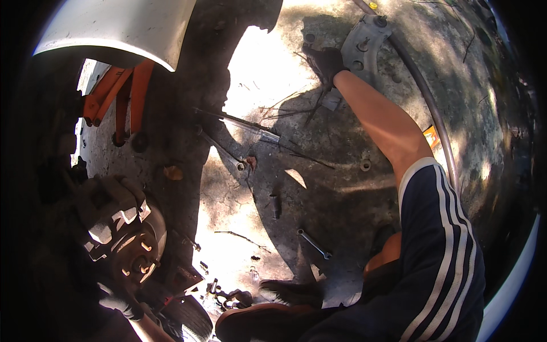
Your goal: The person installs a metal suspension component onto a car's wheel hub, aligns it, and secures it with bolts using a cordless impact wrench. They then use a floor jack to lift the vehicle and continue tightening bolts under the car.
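Observation:
My right hand, in a dark glove, reaches far across the ground beside a grey metal suspension control arm. A small round part lies just past its fingertips. Shadow and the dark glove hide whether those fingers grip anything. My left hand, also gloved, is low at the left, just below a wheel hub with a brake disc and studs. A rusty brake caliper sits over the disc. Deep shade covers most of the left hand's fingers.
Around me lie a combination wrench, a long wrench, a bar, a socket and a metal ring. An orange jack stand stands below a white body panel. A hose curves along the right.

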The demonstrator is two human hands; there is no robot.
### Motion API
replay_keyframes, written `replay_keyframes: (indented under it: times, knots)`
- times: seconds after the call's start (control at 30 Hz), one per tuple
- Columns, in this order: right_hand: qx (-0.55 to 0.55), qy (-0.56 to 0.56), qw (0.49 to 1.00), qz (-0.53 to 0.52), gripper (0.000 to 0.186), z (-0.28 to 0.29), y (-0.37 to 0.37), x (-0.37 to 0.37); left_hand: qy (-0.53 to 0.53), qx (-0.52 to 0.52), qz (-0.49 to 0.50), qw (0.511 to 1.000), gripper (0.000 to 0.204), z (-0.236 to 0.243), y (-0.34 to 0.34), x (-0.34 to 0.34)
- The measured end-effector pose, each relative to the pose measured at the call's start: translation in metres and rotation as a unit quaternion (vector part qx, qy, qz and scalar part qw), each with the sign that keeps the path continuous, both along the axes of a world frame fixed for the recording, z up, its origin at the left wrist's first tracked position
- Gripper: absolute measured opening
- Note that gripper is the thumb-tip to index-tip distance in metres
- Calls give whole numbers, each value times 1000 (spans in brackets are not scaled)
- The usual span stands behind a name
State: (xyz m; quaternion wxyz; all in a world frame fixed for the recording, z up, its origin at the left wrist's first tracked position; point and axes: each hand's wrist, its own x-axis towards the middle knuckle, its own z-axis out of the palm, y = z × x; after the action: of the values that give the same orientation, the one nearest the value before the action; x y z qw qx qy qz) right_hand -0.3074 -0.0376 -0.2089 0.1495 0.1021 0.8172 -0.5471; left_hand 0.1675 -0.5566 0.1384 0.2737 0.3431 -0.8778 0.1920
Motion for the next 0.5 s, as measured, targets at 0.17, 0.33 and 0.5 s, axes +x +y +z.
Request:
replay_keyframes:
  times: [0.17,0.33,0.5]
  knots:
    - [376,379,799,276,29,-59,24,-16,-26,-27,-32,999,50,-9,5,6]
    - [-11,85,973,213,16,-39,-9,12,-221,-348,-101,906,53,9,-24,27]
    - [182,359,758,513,20,-28,11,20,-40,-106,-74,991,48,5,-23,-5]
